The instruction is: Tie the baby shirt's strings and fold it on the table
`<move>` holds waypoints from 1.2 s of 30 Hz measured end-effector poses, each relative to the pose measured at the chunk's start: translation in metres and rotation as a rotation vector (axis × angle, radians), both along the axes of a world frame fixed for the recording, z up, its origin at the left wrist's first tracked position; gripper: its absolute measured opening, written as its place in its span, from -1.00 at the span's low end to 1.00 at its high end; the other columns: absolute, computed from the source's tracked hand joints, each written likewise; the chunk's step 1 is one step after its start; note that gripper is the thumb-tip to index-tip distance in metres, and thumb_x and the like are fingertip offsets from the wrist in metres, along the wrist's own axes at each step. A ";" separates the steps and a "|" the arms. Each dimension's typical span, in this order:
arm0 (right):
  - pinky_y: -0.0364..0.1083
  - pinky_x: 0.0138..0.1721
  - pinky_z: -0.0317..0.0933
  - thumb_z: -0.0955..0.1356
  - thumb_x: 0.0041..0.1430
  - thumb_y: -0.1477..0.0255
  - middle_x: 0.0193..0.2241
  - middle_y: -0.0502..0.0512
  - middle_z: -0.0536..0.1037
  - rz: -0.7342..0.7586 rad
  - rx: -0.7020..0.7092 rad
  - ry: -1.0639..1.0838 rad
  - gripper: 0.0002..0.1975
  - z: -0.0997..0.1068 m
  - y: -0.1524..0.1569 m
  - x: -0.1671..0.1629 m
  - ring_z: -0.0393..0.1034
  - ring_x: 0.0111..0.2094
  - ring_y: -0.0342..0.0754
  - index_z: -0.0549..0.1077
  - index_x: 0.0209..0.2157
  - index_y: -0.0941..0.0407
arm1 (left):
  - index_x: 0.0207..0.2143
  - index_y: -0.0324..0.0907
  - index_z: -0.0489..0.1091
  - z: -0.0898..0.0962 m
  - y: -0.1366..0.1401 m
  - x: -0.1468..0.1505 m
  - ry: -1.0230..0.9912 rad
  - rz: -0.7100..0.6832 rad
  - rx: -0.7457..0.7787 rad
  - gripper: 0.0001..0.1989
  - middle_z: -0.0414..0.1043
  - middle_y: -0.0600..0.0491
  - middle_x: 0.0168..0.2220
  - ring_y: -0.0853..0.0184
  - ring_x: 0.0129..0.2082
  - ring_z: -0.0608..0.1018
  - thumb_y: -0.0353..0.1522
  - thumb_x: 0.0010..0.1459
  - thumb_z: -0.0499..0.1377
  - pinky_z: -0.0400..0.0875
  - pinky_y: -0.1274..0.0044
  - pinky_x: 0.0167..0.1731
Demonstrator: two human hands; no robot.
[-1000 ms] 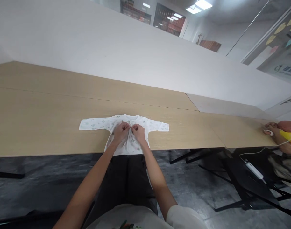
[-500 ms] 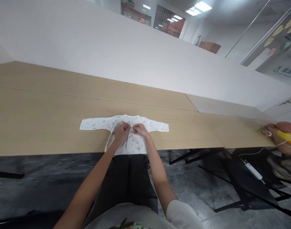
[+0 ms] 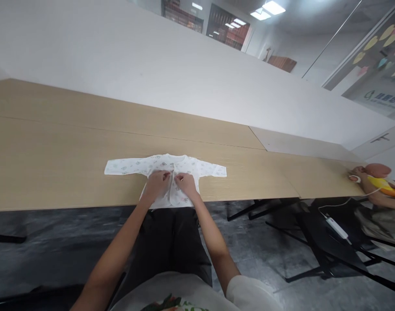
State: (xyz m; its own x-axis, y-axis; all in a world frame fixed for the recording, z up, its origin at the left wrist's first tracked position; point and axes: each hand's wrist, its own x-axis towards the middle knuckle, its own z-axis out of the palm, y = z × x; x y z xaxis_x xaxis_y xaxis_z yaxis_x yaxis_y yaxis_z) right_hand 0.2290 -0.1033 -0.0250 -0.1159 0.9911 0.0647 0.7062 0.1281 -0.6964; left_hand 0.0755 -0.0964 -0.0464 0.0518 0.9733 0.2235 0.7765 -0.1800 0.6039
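White printed shirt (image 3: 175, 198) flat on desk (image 3: 71, 177), person's 12 o'clock, sleeves at 9 and 3. Left hand (image 3: 157, 184) pinching its front; right hand (image 3: 187, 183) curled over it at 4 o'clock, can't tell if gripping.

Ceiling panels (image 3: 273, 7) glare brightly; the floor (image 3: 249, 255) lies dim.

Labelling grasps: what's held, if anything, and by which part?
The left hand and right hand are at the front opening of the patterned white shirt; whether either pinches the cloth edge is too small to tell.
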 end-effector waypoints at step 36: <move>-0.20 -0.47 0.25 0.37 0.08 0.58 -0.54 -0.02 0.56 -0.154 -0.250 0.324 -0.88 0.001 -0.024 0.009 0.37 -0.59 -0.16 0.58 -0.39 0.17 | -0.38 -0.11 0.55 0.001 -0.031 0.011 -0.141 -0.056 -0.054 -0.75 0.59 -0.03 -0.36 0.16 -0.32 0.55 -0.22 0.07 0.10 0.39 0.39 -0.21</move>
State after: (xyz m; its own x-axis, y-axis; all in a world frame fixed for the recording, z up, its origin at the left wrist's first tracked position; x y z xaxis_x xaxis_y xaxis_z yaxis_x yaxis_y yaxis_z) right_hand 0.2376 -0.1277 -0.0236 0.0213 0.9850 -0.1712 0.4435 -0.1628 -0.8813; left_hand 0.0862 -0.1271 -0.0455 0.0785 0.9806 0.1796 0.6731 -0.1850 0.7160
